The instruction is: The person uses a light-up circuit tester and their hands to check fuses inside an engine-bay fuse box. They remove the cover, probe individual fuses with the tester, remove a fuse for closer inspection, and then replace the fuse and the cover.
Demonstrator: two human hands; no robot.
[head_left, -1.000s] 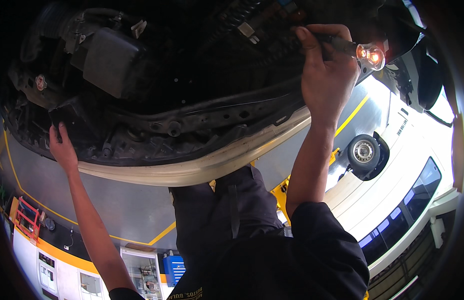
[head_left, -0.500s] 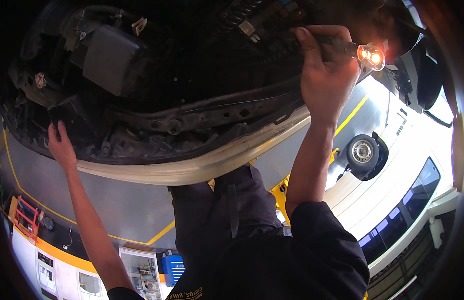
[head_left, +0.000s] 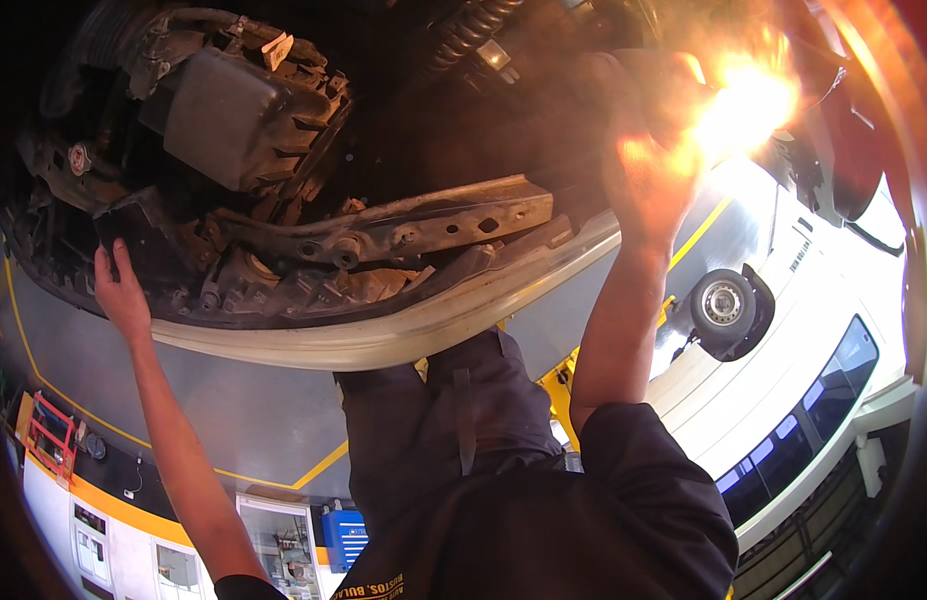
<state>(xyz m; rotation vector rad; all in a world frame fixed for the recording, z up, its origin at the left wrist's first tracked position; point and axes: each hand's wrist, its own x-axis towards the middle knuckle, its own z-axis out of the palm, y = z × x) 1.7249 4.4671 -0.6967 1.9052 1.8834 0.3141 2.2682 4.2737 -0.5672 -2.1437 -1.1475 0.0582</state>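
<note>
My right hand (head_left: 648,185) is raised over the right side of the engine bay, its fingers closed round the dark holder of a light bulb (head_left: 748,105). Strong orange-white glare from the lit bulb hides the holder and most of the fingertips. At the far left, my left hand (head_left: 125,295) reaches over the front edge of the car. Two of its fingers stretch out, slightly apart, against a black plastic part (head_left: 143,225); the others are hidden. A dark box-shaped engine cover (head_left: 223,120) lies beyond it.
The pale front bumper (head_left: 383,345) curves across in front of my legs. Behind it runs a dusty metal crossbar (head_left: 433,222). A cap (head_left: 80,160) sits at the left, a coiled black hose (head_left: 473,30) at the top. A white van (head_left: 783,370) stands at the right, near yellow floor lines.
The bulb has flared from a small orange glow to a blinding light, brightening the engine bay. Both hands stay in nearly the same place.
</note>
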